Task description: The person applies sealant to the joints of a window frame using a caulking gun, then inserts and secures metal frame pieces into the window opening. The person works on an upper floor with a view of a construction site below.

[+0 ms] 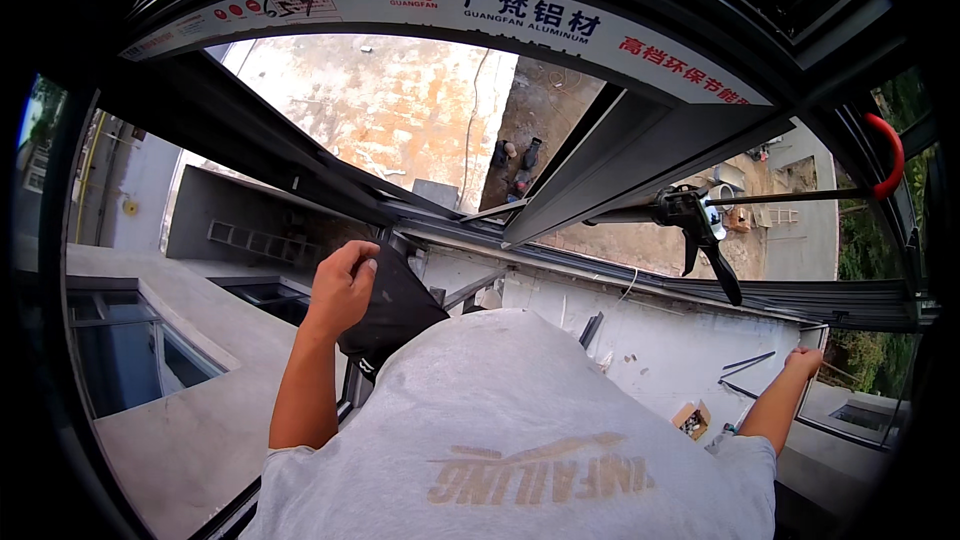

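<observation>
While left hand curls clamped on black bag-like object by dark window frame, right hand grips lower frame rail, hands well apart. Caulking gun perches on frame over drop: nudge could tip it outward. Leaning body risks slip too.
</observation>
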{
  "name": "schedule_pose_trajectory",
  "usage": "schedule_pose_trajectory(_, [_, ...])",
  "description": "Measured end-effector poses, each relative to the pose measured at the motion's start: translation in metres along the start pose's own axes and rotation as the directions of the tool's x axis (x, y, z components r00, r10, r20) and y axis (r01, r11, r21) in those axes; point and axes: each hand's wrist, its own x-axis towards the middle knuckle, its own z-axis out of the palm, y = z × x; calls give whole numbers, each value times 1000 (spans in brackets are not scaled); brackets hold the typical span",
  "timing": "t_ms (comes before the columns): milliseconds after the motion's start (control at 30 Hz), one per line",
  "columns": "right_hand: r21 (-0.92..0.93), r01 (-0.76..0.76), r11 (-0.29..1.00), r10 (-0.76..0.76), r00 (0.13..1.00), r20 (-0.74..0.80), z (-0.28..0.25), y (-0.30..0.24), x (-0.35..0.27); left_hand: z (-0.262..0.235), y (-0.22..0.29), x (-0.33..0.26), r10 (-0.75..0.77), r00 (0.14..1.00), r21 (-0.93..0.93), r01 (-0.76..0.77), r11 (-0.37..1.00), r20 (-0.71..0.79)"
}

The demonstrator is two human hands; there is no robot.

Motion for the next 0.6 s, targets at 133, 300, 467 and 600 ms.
schedule_pose_trajectory(133, [-242, -257, 936, 297, 944, 147, -32, 167, -66, -29, 4, 6, -193, 976, -191, 171, 966, -103])
schedule_pose_trajectory(300, [-716, -261, 648, 664, 655, 362, -76, 307, -163, -31, 17, 16, -102, 972, -182, 63, 981, -211])
schedule_pose_trajectory(467, [-877, 148, 458, 749, 467, 470, -88, 360, -263, -17, 45, 27, -58, 995, -171, 44, 984, -78])
schedule_pose_trajectory(600, [-795, 263, 547, 708, 361, 607, -71, 363, -289, -4, 59, 34, 45, 999, -169, -49, 984, -23])
